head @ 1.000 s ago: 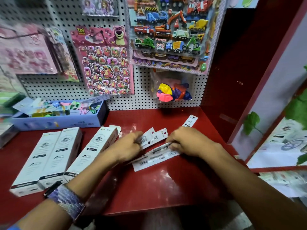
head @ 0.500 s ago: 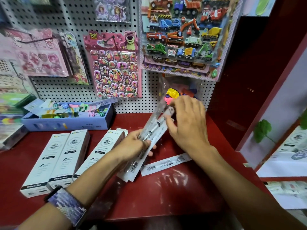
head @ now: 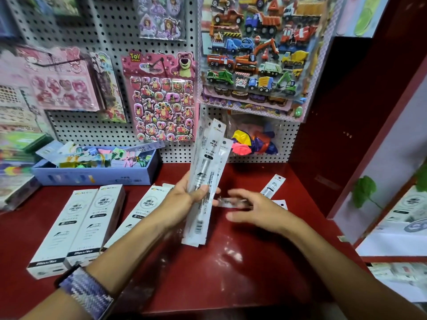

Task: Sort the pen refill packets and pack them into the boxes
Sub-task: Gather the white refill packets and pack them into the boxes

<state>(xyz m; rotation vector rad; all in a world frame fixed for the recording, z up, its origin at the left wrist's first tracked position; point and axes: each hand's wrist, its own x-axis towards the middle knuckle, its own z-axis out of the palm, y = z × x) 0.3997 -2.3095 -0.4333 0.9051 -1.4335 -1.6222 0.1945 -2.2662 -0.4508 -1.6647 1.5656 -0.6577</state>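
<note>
My left hand (head: 184, 202) grips a stack of several pen refill packets (head: 208, 172) and holds it upright above the red shelf. My right hand (head: 256, 211) is low over the shelf just right of the stack. It is blurred, with one clear refill packet (head: 227, 202) pinched between thumb and fingers. Two more packets (head: 272, 185) lie on the shelf behind the right hand. Three white refill boxes (head: 97, 218) lie side by side at the left, the nearest one (head: 143, 209) partly under my left forearm.
A blue open box (head: 92, 176) full of coloured items stands at the back left. Sticker sheets (head: 161, 98) and a bag of balloons (head: 251, 139) hang on the pegboard behind. A dark red side wall (head: 346, 125) closes the shelf on the right.
The left hand has raised the stack of packets higher and more upright. The right hand left the top of the stack and dropped to the single packet lying on the shelf.
</note>
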